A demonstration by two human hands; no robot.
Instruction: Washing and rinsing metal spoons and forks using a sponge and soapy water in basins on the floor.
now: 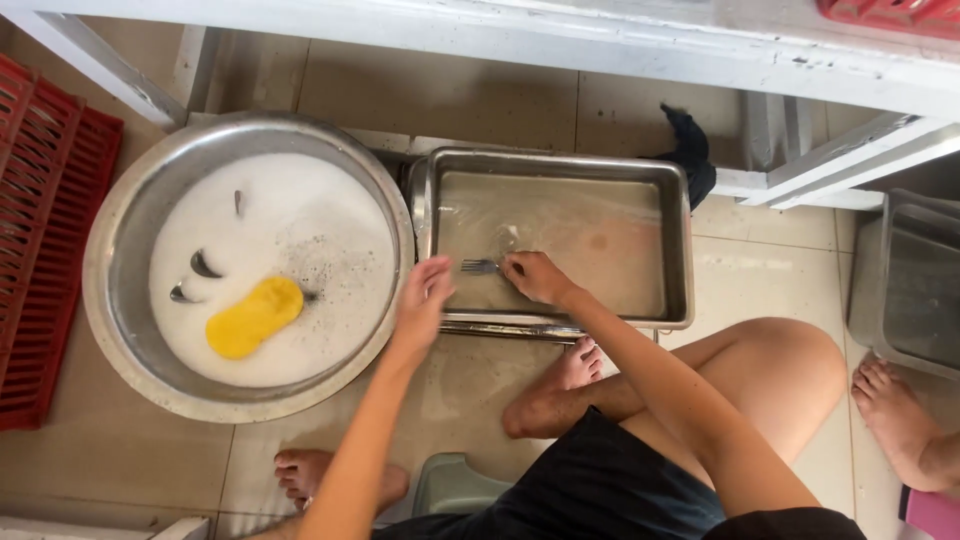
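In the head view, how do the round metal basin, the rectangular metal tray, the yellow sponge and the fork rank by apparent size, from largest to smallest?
1. Round metal basin
2. Rectangular metal tray, clearly smaller in outline
3. Yellow sponge
4. Fork, partly hidden by the right hand

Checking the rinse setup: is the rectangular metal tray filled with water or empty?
Filled. The rectangular tray holds clear water with ripples around the fork that the right hand holds in it.

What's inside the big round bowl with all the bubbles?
Inside the round metal basin, white foam carries a yellow sponge, and a few spoon tips poke out. Whatever lies under the foam is hidden.
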